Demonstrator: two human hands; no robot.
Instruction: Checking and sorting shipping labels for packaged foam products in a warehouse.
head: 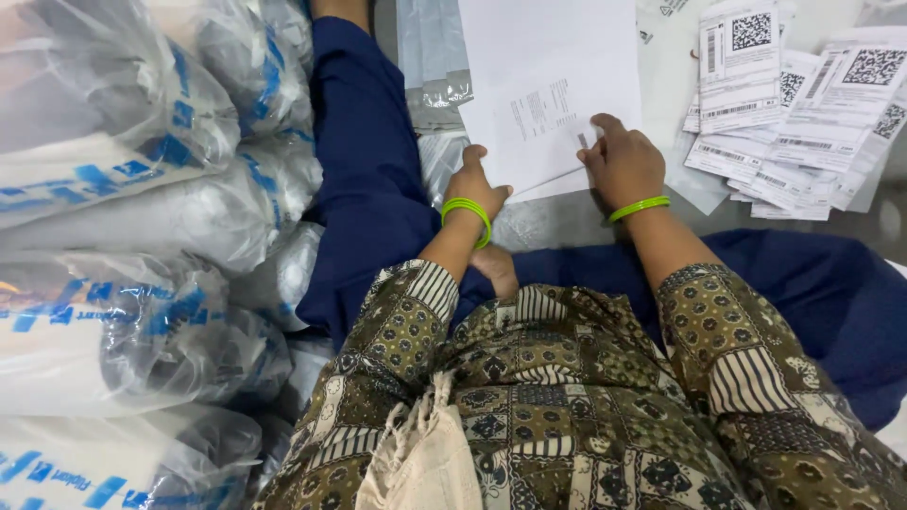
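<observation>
Pressing white sheets (548, 85) — both hands (477, 184), fingertips perhaps hidden.

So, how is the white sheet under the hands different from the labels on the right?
The white sheet is large and mostly blank with a little faint print; the labels are smaller and carry square codes and barcodes. The sheet lies alone under the left hand and right hand; the labels lie untouched in a loose overlapping pile. Both are white paper.

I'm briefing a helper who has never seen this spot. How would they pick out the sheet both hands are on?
Start at the scattered white labels with square codes on the right. Left of them, in front of the seated person, lies a large white paper sheet; the left hand and right hand press its near edge. It is far bigger and mostly blank, with one small print block.
</observation>
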